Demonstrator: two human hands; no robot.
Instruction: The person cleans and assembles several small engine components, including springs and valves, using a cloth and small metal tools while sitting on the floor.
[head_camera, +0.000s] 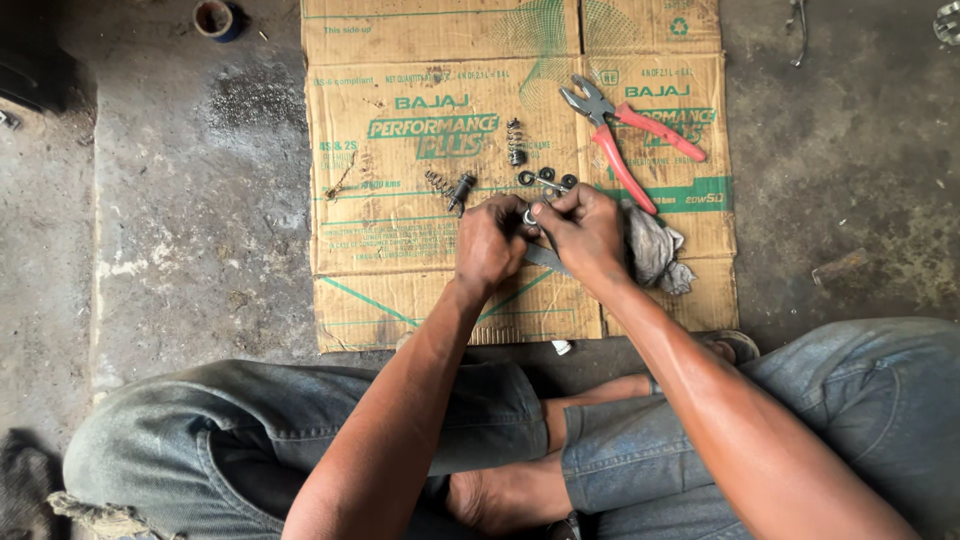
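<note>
Over a flattened brown cardboard sheet's (400, 290) near edge, left hand (488, 245) and right hand (585, 232) both pinch a small metal ring (529, 216) between them, its slim grey metal stem (545, 258) slanting toward the right hand.

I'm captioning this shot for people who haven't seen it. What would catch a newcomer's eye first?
Both hands, the left hand and right hand, meet at the centre around a small metal part. Red-handled pliers lie open at upper right on the flattened cardboard, with springs and black rings just beyond the hands.

Red-handled pliers (630, 140) lie on brown cardboard (400, 290) with green print, beside a grey rag (655, 250).
</note>
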